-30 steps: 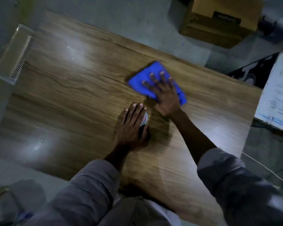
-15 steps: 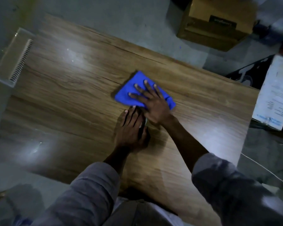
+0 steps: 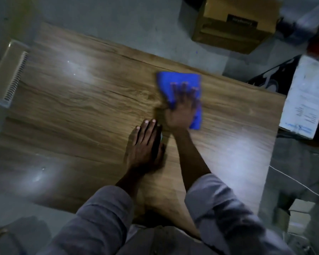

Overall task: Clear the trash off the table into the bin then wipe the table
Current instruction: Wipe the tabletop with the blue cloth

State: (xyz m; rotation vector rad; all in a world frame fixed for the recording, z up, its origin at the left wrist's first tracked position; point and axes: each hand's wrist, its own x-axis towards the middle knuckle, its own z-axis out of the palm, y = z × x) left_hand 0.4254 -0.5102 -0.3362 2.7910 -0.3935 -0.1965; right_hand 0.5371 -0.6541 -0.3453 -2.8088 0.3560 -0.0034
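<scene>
The left hand [image 3: 145,146] covers a small item [image 3: 161,138] (only a sliver shows).

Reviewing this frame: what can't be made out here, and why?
All in the head view:
- The item under the left hand is almost fully covered; only a pale sliver shows, so its identity is unknown.
- The right hand and blue cloth are smeared by motion blur.
- The cardboard box label is too blurred to read.
- The white sheet has print too small to read and is cut off by the right edge.
- The bin is out of frame.

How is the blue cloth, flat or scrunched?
Flat: the blue cloth lies against the table, pressed under the right hand's straight fingers.
</scene>
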